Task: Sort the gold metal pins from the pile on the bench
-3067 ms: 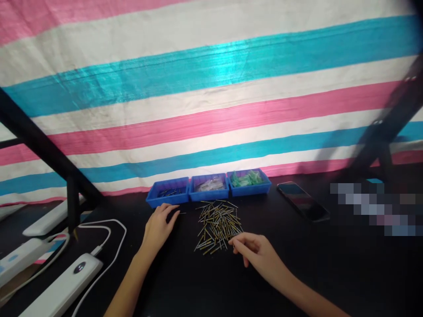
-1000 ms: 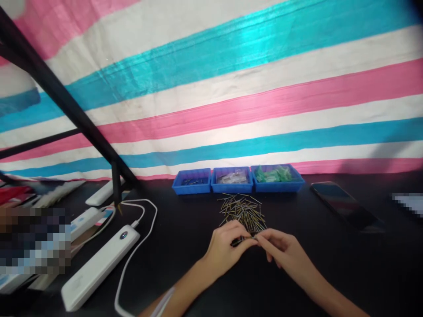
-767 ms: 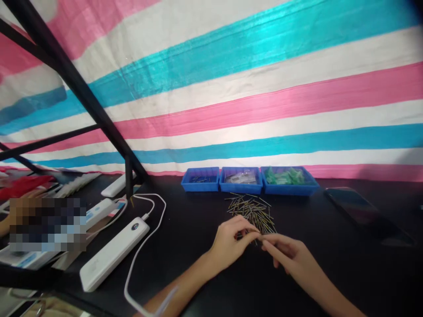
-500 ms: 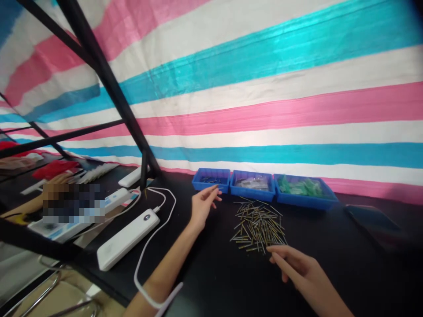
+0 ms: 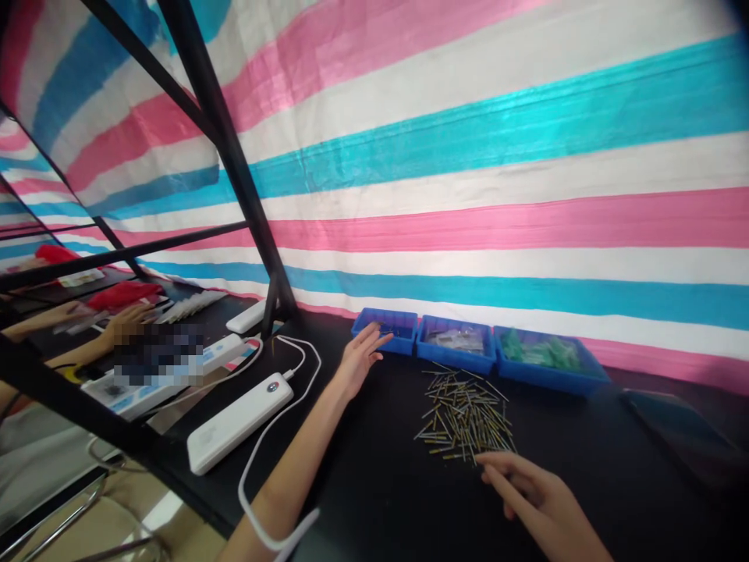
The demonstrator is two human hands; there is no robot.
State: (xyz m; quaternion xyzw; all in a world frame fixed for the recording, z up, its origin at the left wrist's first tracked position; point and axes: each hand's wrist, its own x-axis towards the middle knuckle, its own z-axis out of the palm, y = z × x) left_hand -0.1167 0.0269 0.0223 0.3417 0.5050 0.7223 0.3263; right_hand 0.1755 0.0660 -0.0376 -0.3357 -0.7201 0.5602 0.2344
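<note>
My left hand [image 5: 359,361] reaches to the near edge of the left blue bin [image 5: 399,343], its fingers stretched out and apart over the bin's corner. A few thin dark pieces lie inside that bin. A loose pile of thin metal rods [image 5: 465,417], silver and brass-coloured like small drill bits, lies on the black table [image 5: 374,492] in front of the bins. At the pile's near edge is my right hand [image 5: 527,488], thumb and forefinger pinched together. Whatever is between those fingertips is too small to make out.
The middle bin [image 5: 456,363] holds clear plastic packets; the right bin [image 5: 550,382] holds green ones. A dark phone-like slab [image 5: 684,429] lies right. Left are a white power bank [image 5: 239,421] with cable, a power strip [image 5: 219,355], a black frame post [image 5: 234,164] and another person's hands [image 5: 126,324].
My left hand's pinched fingers have opened out over the left bin. The right hand stays at the pile's near edge. The whole view has shifted slightly.
</note>
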